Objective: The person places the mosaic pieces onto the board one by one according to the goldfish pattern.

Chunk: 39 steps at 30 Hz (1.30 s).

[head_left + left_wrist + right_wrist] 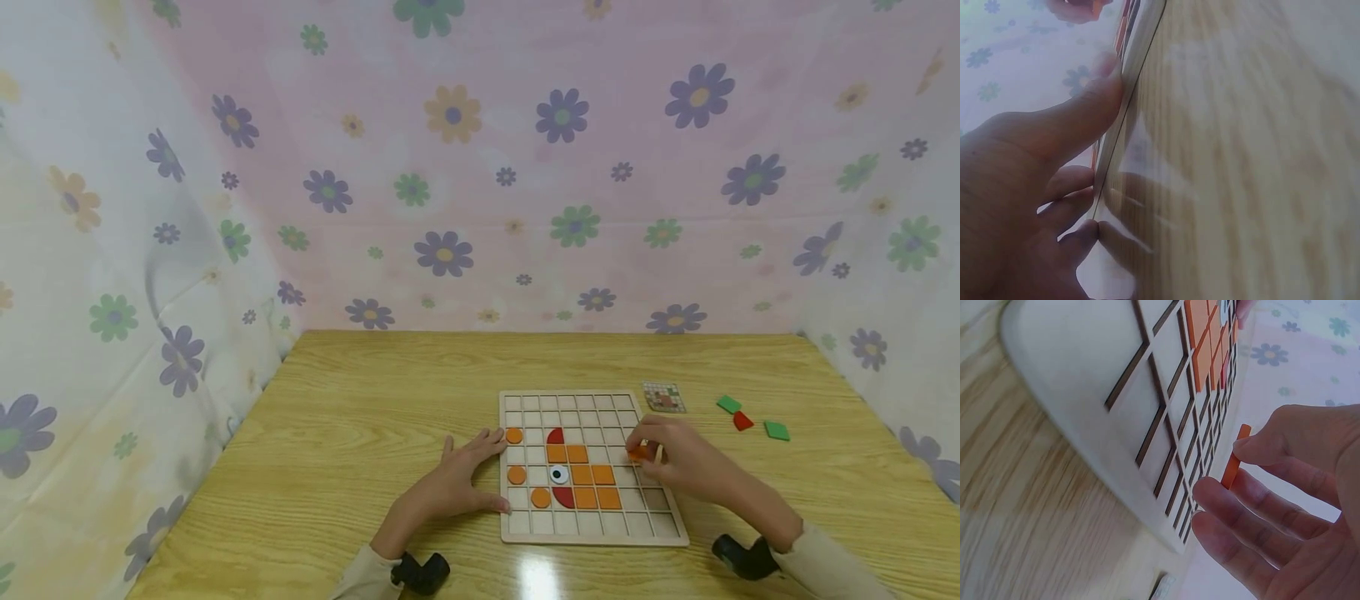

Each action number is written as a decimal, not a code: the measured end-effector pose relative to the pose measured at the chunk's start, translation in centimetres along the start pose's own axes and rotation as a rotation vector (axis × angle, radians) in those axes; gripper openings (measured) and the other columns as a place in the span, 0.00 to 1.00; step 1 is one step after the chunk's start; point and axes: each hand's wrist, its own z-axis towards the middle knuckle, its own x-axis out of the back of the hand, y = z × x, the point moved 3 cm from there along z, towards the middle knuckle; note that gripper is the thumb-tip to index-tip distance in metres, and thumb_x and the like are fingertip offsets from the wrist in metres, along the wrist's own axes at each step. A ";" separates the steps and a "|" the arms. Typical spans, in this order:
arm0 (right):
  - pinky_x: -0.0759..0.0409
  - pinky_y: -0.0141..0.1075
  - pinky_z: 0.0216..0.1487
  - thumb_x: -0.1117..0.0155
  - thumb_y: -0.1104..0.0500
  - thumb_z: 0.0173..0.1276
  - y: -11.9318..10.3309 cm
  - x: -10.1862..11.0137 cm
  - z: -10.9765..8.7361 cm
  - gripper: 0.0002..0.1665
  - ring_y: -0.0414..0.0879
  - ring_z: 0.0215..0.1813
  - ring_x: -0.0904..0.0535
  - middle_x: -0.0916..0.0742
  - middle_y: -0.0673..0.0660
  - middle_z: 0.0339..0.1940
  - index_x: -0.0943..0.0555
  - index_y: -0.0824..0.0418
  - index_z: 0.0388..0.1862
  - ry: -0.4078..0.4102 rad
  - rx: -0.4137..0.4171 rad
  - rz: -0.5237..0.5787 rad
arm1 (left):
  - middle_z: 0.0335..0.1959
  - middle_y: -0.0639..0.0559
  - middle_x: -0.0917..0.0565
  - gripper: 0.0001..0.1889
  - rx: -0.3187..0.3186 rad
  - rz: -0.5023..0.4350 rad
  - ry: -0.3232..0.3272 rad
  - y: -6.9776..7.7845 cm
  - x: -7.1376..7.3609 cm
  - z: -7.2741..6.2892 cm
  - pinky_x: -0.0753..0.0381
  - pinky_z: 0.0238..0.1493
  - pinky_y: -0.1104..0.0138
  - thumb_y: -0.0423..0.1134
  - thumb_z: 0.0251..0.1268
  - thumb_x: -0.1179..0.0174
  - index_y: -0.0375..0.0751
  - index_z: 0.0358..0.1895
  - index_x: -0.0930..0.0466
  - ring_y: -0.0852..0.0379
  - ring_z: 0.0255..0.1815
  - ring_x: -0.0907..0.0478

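A wooden grid board [592,540] lies on the table, several of its squares filled. My left hand [459,479] rests at the board's left edge with fingers spread, thumb near the lower corner and fingertips higher up; the left wrist view shows the thumb against the rim. Over the board's right columns, my right hand [681,457] pinches a thin orange tile [1236,459] between thumb and fingers. In the grid sit orange squares [582,475], orange discs [541,497], two red quarter-round pieces [563,497] and a white eye disc [558,474].
A small pattern card [664,397] lies beyond the board's upper right. Farther right on the table are two green tiles [777,431] and a red piece [742,421]. Flowered cloth [480,250] walls the table at the back and sides.
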 end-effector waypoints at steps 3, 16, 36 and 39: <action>0.26 0.29 0.24 0.36 0.71 0.56 -0.4 -0.3 0.5 0.11 0.35 0.31 0.26 0.20 0.46 0.35 0.19 0.56 0.34 -0.004 0.015 0.016 | 0.75 0.53 0.46 0.46 0.000 -0.002 -0.003 0.1 0.1 0.0 0.71 0.66 0.38 0.60 0.49 0.33 0.46 0.72 0.39 0.51 0.75 0.54; 0.25 0.29 0.27 0.36 0.71 0.56 -0.6 -2.1 2.4 0.11 0.38 0.29 0.27 0.21 0.47 0.33 0.18 0.56 0.33 -0.057 0.018 0.049 | 0.75 0.53 0.46 0.46 0.004 -0.003 -0.009 0.2 0.1 0.1 0.71 0.66 0.38 0.60 0.50 0.33 0.45 0.72 0.39 0.51 0.75 0.54; 0.28 0.29 0.26 0.37 0.74 0.54 -1.1 -3.3 3.4 0.12 0.35 0.26 0.32 0.21 0.50 0.31 0.16 0.61 0.32 -0.056 0.040 0.053 | 0.75 0.54 0.46 0.46 0.011 -0.002 -0.011 0.1 -0.1 0.0 0.72 0.67 0.39 0.60 0.50 0.33 0.46 0.72 0.40 0.52 0.75 0.55; 0.28 0.28 0.25 0.38 0.75 0.54 -1.1 -3.4 3.3 0.13 0.35 0.26 0.32 0.21 0.50 0.31 0.16 0.60 0.32 -0.043 0.057 0.053 | 0.75 0.54 0.46 0.46 0.011 -0.005 -0.011 0.2 0.0 0.0 0.72 0.67 0.39 0.59 0.50 0.33 0.45 0.72 0.39 0.52 0.75 0.55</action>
